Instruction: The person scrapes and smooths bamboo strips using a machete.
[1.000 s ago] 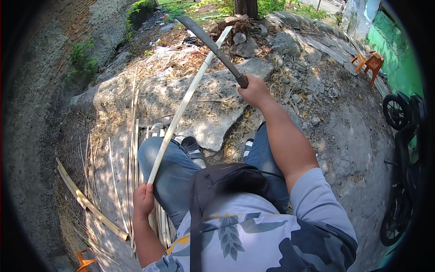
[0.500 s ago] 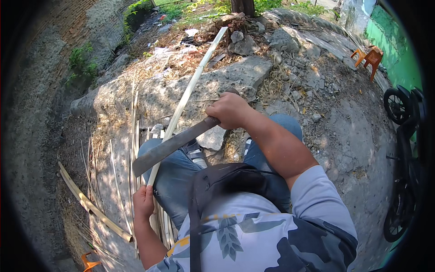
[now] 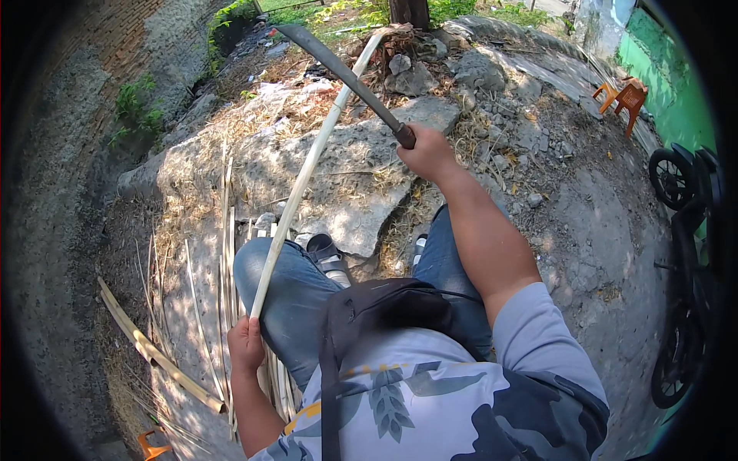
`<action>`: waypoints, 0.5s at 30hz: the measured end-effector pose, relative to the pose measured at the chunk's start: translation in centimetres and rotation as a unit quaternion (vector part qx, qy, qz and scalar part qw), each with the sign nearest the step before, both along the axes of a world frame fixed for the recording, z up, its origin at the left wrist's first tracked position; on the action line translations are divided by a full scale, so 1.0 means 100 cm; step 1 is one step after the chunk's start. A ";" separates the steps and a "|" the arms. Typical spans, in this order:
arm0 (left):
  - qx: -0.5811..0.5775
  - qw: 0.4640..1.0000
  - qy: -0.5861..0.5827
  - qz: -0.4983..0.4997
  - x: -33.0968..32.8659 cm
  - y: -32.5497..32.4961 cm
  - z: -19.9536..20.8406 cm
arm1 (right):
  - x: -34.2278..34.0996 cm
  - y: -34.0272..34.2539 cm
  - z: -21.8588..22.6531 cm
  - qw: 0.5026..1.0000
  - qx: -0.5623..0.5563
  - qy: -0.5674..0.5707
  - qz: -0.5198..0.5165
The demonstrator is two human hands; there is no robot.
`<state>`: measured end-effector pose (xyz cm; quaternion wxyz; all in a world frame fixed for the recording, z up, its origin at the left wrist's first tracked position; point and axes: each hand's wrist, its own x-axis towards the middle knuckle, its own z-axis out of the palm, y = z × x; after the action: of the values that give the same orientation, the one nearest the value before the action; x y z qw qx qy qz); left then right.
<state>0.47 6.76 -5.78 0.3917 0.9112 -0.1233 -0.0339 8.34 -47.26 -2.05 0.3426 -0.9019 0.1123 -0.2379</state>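
Observation:
My left hand (image 3: 246,343) is closed around the near end of a long pale bamboo strip (image 3: 304,175). The strip slants away over my left knee, its far end up by the tree's foot. In my right hand (image 3: 428,154) is the dark handle of a machete (image 3: 342,71). Its long grey blade points forward and left, crossing over the strip near the far end. Whether blade and strip touch there, I cannot tell. More bamboo strips (image 3: 228,253) lie on the ground beside my left leg, partly hidden by it.
Split bamboo pieces (image 3: 157,353) lie at the left, near a rough wall (image 3: 69,154). Ahead are a broken concrete slab (image 3: 369,146), stones (image 3: 415,77) and a tree trunk (image 3: 411,11). Orange plastic stools (image 3: 632,100) and a black motorbike (image 3: 684,292) stand at the right.
My right hand has moved forward and right with the machete. The blade has swung from near my left knee to the strip's far part. My left hand and the strip have hardly moved.

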 end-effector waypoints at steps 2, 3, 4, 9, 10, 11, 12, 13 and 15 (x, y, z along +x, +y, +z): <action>-0.008 1.000 0.002 0.003 0.002 0.000 -0.003 | 0.002 0.007 0.001 1.000 0.006 0.006 0.022; -0.015 1.000 0.000 0.006 0.001 -0.001 -0.004 | 0.002 0.013 -0.007 0.997 -0.044 -0.004 0.066; -0.023 1.000 -0.002 0.010 0.002 -0.002 -0.004 | 0.004 0.019 -0.010 0.989 -0.095 -0.014 0.110; 0.013 1.000 0.009 0.009 0.003 -0.002 0.004 | -0.004 0.058 0.004 0.926 -0.283 0.007 0.250; 0.019 1.000 0.009 0.007 0.004 -0.001 0.007 | -0.003 0.062 0.004 0.895 -0.341 -0.014 0.286; 0.019 1.000 0.008 0.009 0.004 0.000 0.005 | -0.004 0.065 0.009 0.891 -0.347 -0.015 0.293; 0.009 1.000 0.003 0.009 0.004 0.002 0.001 | -0.002 0.061 0.006 0.891 -0.346 -0.017 0.294; -0.001 1.000 -0.003 0.008 0.004 0.002 -0.001 | 0.002 0.049 0.002 0.903 -0.338 -0.016 0.265; -0.007 1.000 0.002 0.009 0.003 0.001 0.000 | 0.005 0.022 0.005 0.941 -0.293 0.022 0.169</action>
<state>0.77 6.89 -5.80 0.3988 0.9094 -0.1142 -0.0316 8.88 -45.06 -1.55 0.0956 -0.9731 -0.1089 -0.1791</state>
